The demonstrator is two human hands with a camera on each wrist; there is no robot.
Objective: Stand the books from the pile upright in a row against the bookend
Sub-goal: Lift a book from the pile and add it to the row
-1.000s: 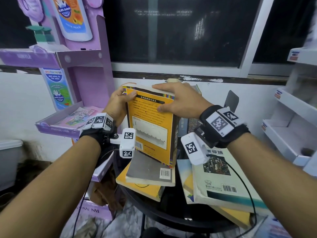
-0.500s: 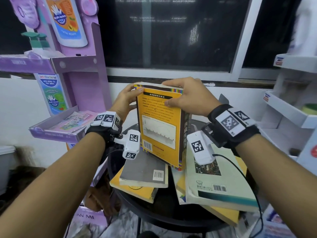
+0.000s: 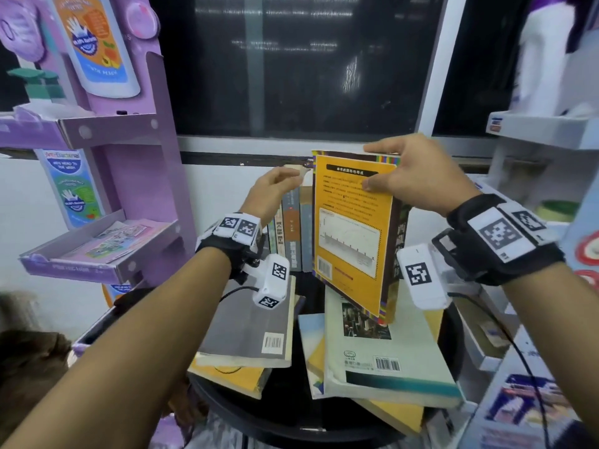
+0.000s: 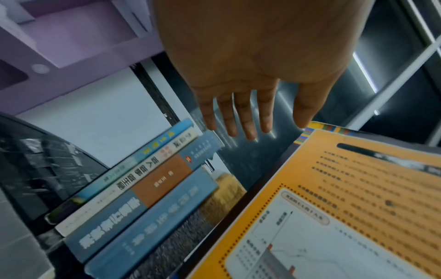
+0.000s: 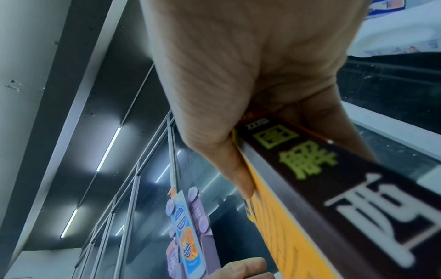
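My right hand [image 3: 398, 176] grips the top edge of an orange-covered book [image 3: 350, 234], thumb on the cover and fingers behind, so it hangs upright and slightly tilted over the pile. The right wrist view shows its dark spine [image 5: 358, 188]. Just left of that book my left hand [image 3: 278, 186] hovers with straight fingers [image 4: 238, 117] and holds nothing. Under the left hand, several books [image 3: 293, 234] stand upright in a row at the table's back, spines facing me [image 4: 143, 188]. The bookend is hidden.
On the round black table [image 3: 291, 422] lie a grey book [image 3: 249, 322] on a yellow one, and a white-green book [image 3: 382, 361] on others. A purple display stand [image 3: 129, 124] is at the left, white shelves [image 3: 544, 131] at the right.
My left hand has let go of the orange book and spread its fingers over the standing row. The right hand alone now holds the book, a little further right.
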